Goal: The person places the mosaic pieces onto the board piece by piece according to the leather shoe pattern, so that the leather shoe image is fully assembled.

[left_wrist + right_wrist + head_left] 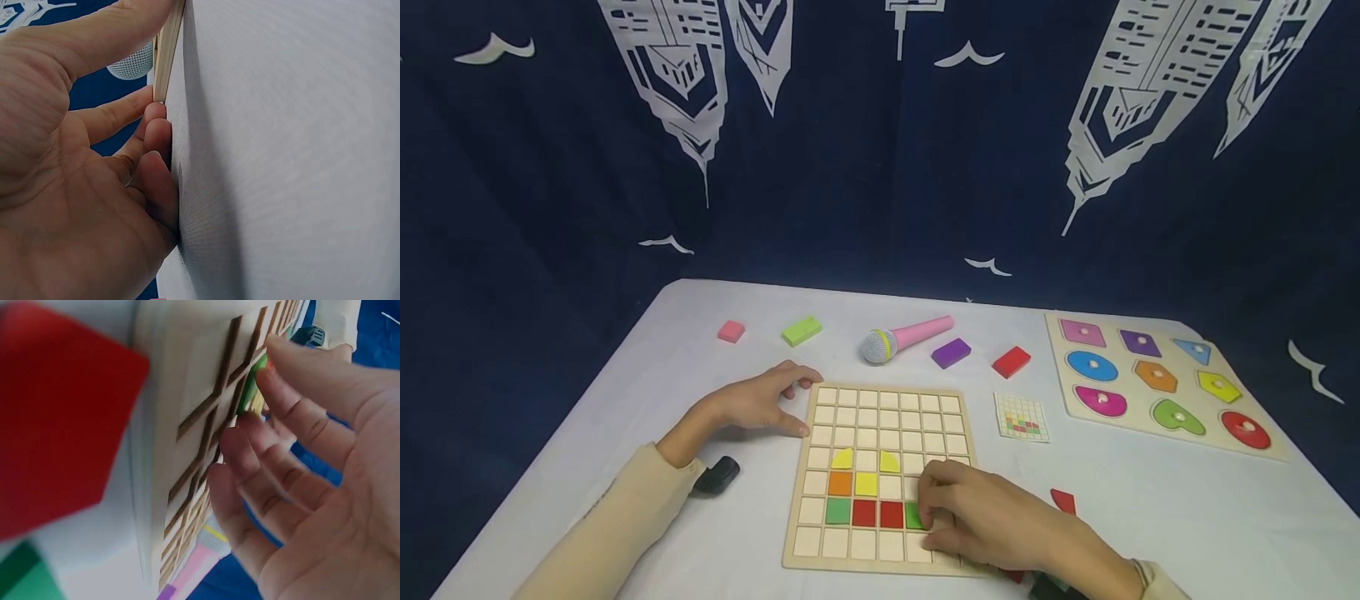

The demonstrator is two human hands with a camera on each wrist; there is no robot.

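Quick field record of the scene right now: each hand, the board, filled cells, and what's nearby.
left hand: steadies grid board's left edge
right hand: fingertips on green tile
grid board: flat on table
placed tiles: two yellow, orange, yellow, green, two red
pattern card: right of board
microphone: behind board

No readable text, label, brand or number shows anywhere.

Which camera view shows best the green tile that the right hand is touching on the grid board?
The head view: the green tile sits in the grid board, right of two red tiles, partly under the right hand. The right wrist view shows only its edge at the fingertips. The left wrist view does not show it.
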